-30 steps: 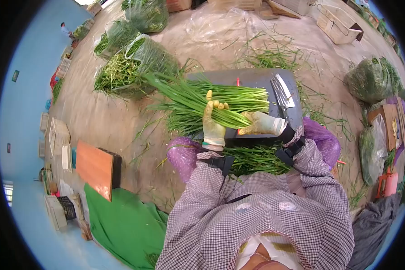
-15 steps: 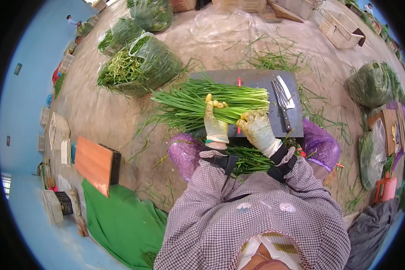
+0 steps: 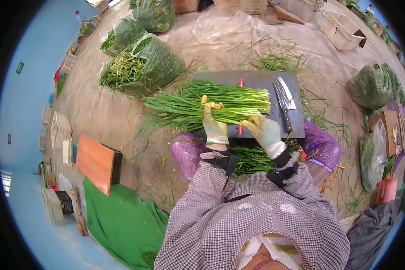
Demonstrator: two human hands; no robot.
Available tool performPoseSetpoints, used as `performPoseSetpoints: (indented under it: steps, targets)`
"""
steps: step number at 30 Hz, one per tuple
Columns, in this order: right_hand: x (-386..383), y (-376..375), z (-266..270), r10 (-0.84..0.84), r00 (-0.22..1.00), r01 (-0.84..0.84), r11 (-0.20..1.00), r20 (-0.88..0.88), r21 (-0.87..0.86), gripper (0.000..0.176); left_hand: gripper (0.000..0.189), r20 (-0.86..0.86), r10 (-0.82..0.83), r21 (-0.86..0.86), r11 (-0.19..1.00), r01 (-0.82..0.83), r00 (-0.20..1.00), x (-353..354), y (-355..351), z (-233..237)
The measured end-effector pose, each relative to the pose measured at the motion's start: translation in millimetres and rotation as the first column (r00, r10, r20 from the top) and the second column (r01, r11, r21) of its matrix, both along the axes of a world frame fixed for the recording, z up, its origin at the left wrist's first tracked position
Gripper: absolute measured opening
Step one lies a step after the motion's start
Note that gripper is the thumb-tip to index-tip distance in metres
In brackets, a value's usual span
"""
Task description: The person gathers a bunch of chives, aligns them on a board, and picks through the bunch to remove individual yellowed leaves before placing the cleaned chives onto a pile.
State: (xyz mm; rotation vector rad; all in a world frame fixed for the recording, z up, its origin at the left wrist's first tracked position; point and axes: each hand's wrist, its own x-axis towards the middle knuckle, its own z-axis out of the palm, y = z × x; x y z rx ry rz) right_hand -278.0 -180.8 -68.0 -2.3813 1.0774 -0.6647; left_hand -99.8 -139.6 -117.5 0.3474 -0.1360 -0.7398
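Note:
My left hand (image 3: 215,123), in a stained pale glove, is wrapped round a bunch of garlic chives (image 3: 182,108), thumb pointing up. The bunch's pale stalk ends point right and its green leaf tips left. At its lower right edge, the gloved fingers of my right hand (image 3: 263,130) are drawn together on stalks; exactly how many is hidden. More garlic chives (image 3: 229,92) lie just behind, on the dark board (image 3: 256,77). A knife (image 3: 283,105) with a dark handle and a second broad blade (image 3: 287,92) rest to the right. A red strip (image 3: 241,83) crosses the board.
Loose leaves (image 3: 247,159) lie below the board by my lap. Stuffed bags of greens (image 3: 153,63) stand at far left, another bag (image 3: 374,85) at right. A crate (image 3: 342,31) sits at far right. An orange-brown panel (image 3: 94,162) and green cloth (image 3: 121,220) are at left.
My right hand has shifted slightly down and right, its fingers less curled over the stalks. My left hand and its bunch have moved slightly left.

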Motion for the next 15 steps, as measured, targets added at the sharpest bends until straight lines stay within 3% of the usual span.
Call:
performPoseSetpoints:
  steps: [1,2,5,6,7,9,10,11,12,13,14,15]
  targets:
    - [7,-2,-13,-0.027,0.999,0.026,0.999,-0.017,-0.021,0.032,0.039,0.017,0.009,0.011,1.0,-0.009,1.0,-6,-1,2]
    - [14,-1,-30,-0.022,0.995,0.026,0.999,0.096,-0.036,0.026,0.038,0.021,0.01,0.033,0.999,-0.01,1.0,-11,-3,4]
    - [21,10,-20,0.039,0.848,-0.24,0.917,0.529,0.317,0.019,0.037,0.016,-0.003,0.087,0.996,0.001,1.0,-10,-2,2]
    - [11,14,8,0.067,0.81,-0.386,0.81,0.583,0.442,0.016,0.035,0.021,-0.01,0.043,0.999,0.01,1.0,-3,0,-9]
    - [-3,17,25,-0.048,0.767,-0.533,0.51,0.64,0.676,0.02,0.034,0.003,0.001,0.04,0.999,-0.001,1.0,2,2,-12]
    - [-39,6,38,0.225,0.718,-0.69,0.109,0.658,0.716,0.023,0.034,-0.034,0.014,0.031,0.999,-0.013,0.999,11,5,-15]
    - [-43,7,23,0.462,0.73,-0.637,0.195,0.503,0.746,0.025,0.035,-0.006,0.017,0.01,1.0,-0.017,1.0,14,7,-15]
    - [-49,10,12,0.687,0.726,-0.543,0.556,0.019,0.63,0.025,0.035,-0.016,0.035,0.027,0.999,-0.035,0.999,15,8,-14]
    - [-50,15,13,0.648,0.566,-0.537,0.759,-0.51,0.368,0.026,0.036,-0.026,0.049,0.042,0.998,-0.048,0.998,15,7,-11]
    - [-41,22,13,0.478,0.626,-0.463,0.864,-0.616,0.2,0.032,0.037,-0.034,0.057,0.059,0.997,-0.055,0.998,14,6,-8]
    - [-42,20,19,0.478,0.802,-0.426,0.878,-0.357,0.22,0.037,0.036,0.019,0.059,0.076,0.995,-0.06,0.998,11,6,-6]
    - [-36,17,41,0.421,0.904,-0.394,0.885,-0.068,0.247,0.046,0.036,0.011,0.039,0.073,0.997,-0.039,0.999,6,5,-7]
